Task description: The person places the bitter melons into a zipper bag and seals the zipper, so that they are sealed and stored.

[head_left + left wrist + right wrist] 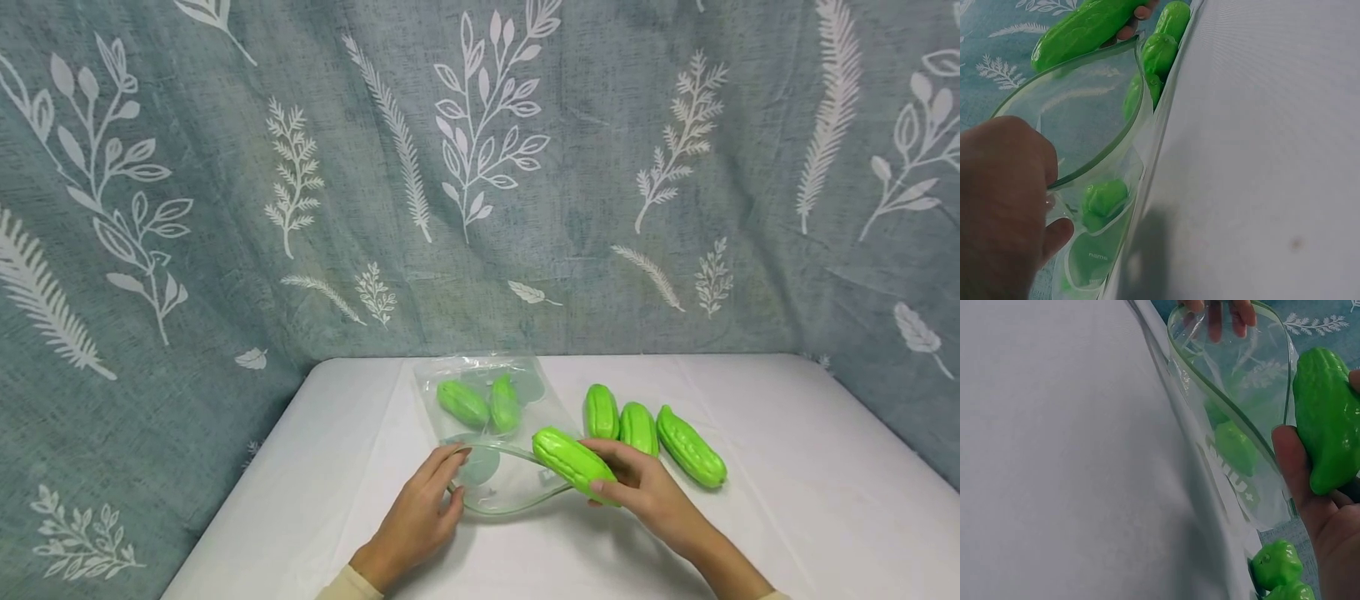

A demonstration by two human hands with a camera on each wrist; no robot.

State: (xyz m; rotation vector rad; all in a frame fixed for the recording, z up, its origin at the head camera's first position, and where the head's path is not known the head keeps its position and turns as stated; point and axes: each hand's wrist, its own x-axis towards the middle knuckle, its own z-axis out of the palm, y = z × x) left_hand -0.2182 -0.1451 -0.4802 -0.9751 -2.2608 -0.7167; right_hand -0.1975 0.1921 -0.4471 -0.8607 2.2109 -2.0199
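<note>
Left hand holds gaping bag by rim, right hand grips gourd near mouth, two gourds inside, three gourds beside on table

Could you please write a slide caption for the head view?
Left hand grips an open bag; right hand holds a green vegetable at its opening.

Glossy, ridged, plastic-looking gourds and a smooth, shiny plastic bag contrast with a matt tabletop and matt cloth backdrop.
</note>
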